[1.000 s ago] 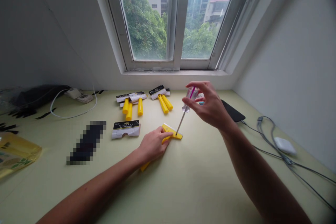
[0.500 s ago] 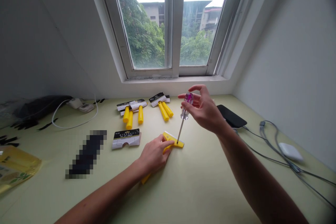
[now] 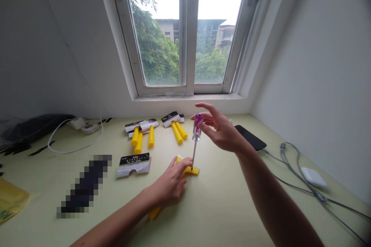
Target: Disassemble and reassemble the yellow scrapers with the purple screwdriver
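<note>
Loose right grip (image 3: 217, 131) on screwdriver (image 3: 197, 127)

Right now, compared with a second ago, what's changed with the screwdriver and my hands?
The screwdriver has swung from leaning to nearly upright, its tip still on the yellow plastic piece. Your right hand has spread its fingers wider around the clear handle. Your left hand has crept toward the shaft, still over the yellow piece. The yellow handles and the white card lie as before, only lower in view.
</note>
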A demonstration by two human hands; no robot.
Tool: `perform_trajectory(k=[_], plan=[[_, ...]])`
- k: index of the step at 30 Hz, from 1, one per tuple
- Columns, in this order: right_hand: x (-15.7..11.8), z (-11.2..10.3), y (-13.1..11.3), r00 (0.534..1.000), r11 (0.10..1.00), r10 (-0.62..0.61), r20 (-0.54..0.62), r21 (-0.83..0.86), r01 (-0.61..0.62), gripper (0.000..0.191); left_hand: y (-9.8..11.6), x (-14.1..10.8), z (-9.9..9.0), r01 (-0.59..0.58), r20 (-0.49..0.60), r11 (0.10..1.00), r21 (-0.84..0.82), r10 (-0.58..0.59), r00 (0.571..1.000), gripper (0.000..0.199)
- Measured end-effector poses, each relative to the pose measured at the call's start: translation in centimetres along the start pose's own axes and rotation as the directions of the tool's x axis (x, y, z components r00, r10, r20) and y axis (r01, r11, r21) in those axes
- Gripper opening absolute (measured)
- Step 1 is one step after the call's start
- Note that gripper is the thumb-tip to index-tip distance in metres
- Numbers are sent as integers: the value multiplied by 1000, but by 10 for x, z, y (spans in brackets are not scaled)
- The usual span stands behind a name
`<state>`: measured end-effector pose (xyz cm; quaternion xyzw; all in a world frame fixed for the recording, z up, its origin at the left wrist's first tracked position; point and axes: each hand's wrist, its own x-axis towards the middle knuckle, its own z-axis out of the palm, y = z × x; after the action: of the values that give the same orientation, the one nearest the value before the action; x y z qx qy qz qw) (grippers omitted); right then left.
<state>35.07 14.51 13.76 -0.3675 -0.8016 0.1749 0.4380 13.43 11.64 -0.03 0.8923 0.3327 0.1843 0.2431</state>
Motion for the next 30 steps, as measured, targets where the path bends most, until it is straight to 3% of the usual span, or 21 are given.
perform_trajectory(k=[2,8,14,20,25,30], plan=[[-1,1,-3,1000,1000,5,3,8,-5,35,1,0,-1,-1,40,999,-53,3,999,66],[-2,10,-13,981,946,-27,-193,-321,-37,33,4,3,-6,7,109,999,-47,-1,994,79],[-4,6,-11,990,995,80,-116,-51,-86,33,5,0,-5,112,93,991,-70,-105,990,65],[-4,7,-9,993,969,51,-109,-237,-76,44,1,2,-2,71,90,997,-28,-68,994,71],[-5,2,-8,999,998,30,38,-53,-28,41,4,0,-7,109,129,993,-53,-102,986,66],[-5,4,-5,998,998,53,-43,-42,-54,28,4,7,-9,166,118,984,-58,-159,980,59]])
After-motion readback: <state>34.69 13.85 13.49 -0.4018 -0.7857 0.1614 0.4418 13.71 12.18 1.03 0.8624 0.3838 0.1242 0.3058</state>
